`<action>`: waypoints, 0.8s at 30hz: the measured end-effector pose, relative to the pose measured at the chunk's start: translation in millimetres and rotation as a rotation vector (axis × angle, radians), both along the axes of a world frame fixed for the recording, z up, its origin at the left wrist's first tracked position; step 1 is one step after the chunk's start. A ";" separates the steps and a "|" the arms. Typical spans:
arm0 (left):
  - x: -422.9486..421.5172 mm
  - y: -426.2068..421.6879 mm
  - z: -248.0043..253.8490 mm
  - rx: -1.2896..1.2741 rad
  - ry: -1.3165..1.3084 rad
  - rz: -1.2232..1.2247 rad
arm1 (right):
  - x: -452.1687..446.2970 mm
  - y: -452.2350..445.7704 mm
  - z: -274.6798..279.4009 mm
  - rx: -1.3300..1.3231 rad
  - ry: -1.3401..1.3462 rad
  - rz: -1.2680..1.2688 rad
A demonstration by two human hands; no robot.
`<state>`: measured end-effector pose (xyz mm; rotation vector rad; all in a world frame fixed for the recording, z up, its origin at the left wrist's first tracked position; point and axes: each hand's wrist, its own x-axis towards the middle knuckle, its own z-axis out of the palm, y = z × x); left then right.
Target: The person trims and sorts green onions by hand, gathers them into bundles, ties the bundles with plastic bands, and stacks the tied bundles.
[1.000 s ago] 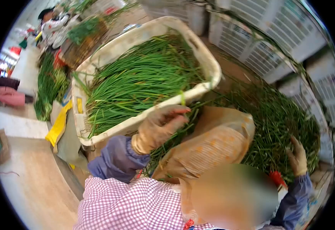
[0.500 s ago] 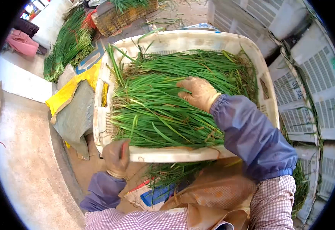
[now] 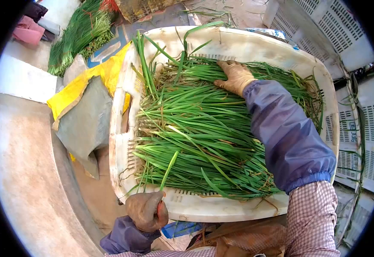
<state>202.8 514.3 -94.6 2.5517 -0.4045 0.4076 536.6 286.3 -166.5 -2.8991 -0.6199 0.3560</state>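
Note:
Long flat green chives (image 3: 204,128) lie in rows inside a white plastic crate (image 3: 238,213). Gloved in pale tan, my right hand (image 3: 234,77) rests on the far row of leaves with its fingers apart. My left hand (image 3: 146,210), in a dirtier brown glove, is closed at the crate's near left corner. Something small and red shows between its fingers, but I cannot make out what it is. A single green blade stands up just above that hand; whether the hand grips it I cannot tell.
White slatted crates (image 3: 343,34) stand along the right. A pile of chives (image 3: 82,32) lies on the floor at the far left. Yellow and grey sheeting (image 3: 86,113) hangs beside the crate's left end. A pale low wall (image 3: 28,171) curves along the left.
My right hand has moved from the middle of the chives to the far row, its fingers now spread wider. The view has shifted closer over the crate. My left hand stays closed near the corner.

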 end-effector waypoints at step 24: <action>20.9 -16.1 26.5 -0.214 0.280 0.139 | -55.8 -129.7 67.6 1.384 0.123 -0.494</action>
